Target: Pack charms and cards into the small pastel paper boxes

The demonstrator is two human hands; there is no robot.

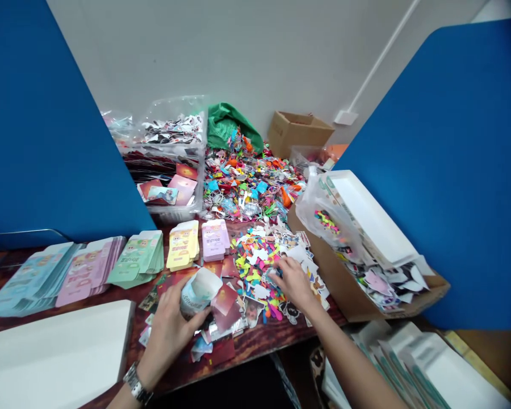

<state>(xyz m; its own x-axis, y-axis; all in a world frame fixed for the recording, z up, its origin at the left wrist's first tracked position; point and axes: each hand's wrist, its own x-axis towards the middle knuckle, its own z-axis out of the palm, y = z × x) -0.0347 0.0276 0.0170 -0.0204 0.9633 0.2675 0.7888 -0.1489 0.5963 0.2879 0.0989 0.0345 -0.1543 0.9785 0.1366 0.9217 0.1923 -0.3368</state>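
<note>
My left hand (pixel 174 321) is wrapped around a light blue printed paper packet (pixel 198 292), its open mouth tilted up towards the right. My right hand (pixel 293 284) reaches over a heap of bright small plastic pieces (pixel 249 258) and white-edged stickers (pixel 309 267). Its fingers are slightly bent and apart, at the pile's surface; I make out nothing held in them. Beneath and beside the packet lie dark red cards (pixel 227 312) and silvery wrapped bits. A metal-band watch (pixel 137 385) sits on my left wrist.
Fanned stacks of blue packets (pixel 32 278), pink packets (pixel 89 270), green packets (pixel 137 258), yellow packets (pixel 182 244) and purple packets (pixel 214 240) line the left. Behind are a clear bin (pixel 202 170) and a trinket heap (pixel 251 182). A cardboard box (pixel 323 272) stands right; a white tray (pixel 55 352) lies front left.
</note>
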